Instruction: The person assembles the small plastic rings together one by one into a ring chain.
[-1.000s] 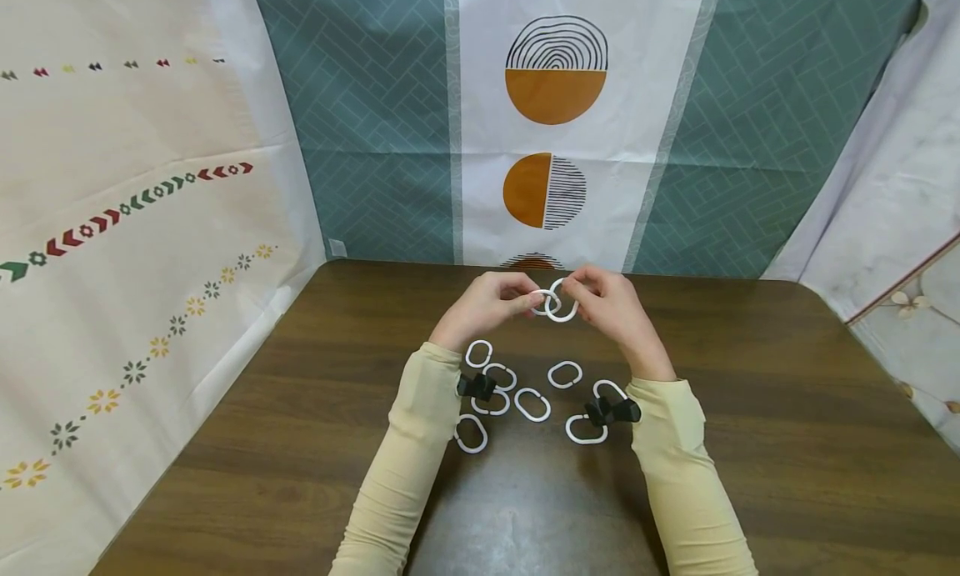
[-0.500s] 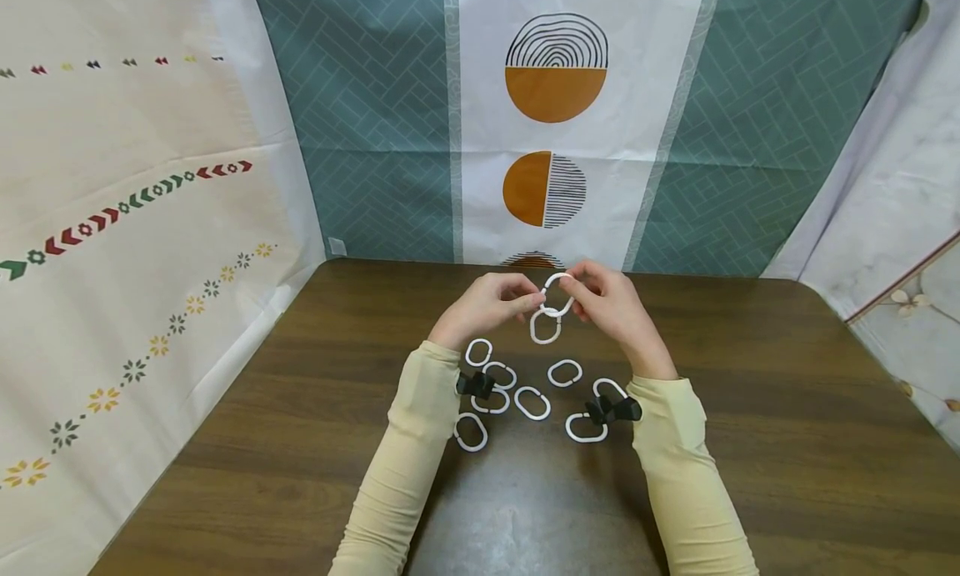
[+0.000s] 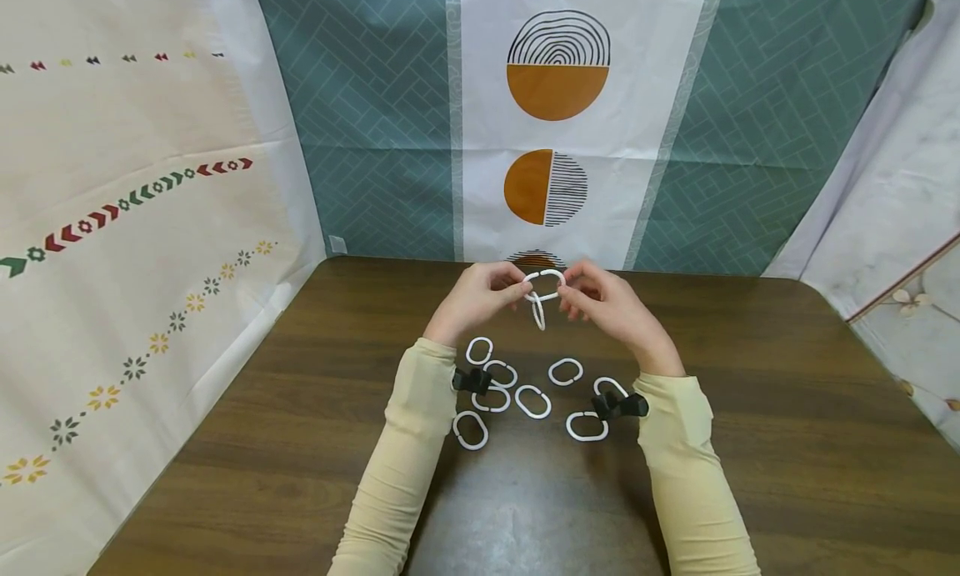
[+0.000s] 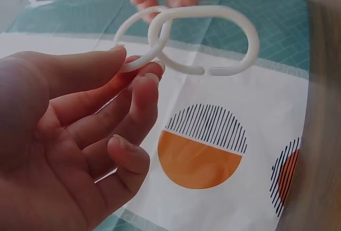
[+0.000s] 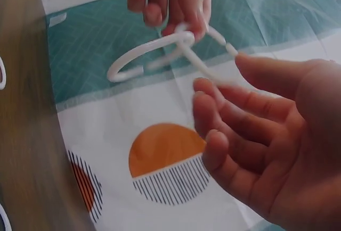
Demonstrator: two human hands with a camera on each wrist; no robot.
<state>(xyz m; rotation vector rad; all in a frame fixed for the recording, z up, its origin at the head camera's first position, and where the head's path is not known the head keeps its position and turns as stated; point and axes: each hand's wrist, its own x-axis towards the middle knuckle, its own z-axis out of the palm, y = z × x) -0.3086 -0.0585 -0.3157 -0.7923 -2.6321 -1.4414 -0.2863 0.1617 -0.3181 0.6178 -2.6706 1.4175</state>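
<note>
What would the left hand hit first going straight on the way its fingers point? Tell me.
Probably the right hand. The left hand pinches a white ring, its fingers pointing across at the right hand holding the ring's other end; depth is unclear.

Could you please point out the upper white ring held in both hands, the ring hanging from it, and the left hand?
Upper white ring [image 3: 546,274], head view, top arc.
Hanging ring [image 3: 538,315], head view, lower side.
Left hand [image 3: 474,299], head view, back of hand.

Linked white rings held up at frame centre: 2 [image 3: 542,293]
Loose white rings on the worktop [image 3: 750,443], lower centre: 7 [image 3: 532,402]
Hands: 2
Black wrist cameras: 2 [image 3: 471,380]
Orange circle prints on the backdrop, upper centre: 3 [image 3: 557,91]
</note>
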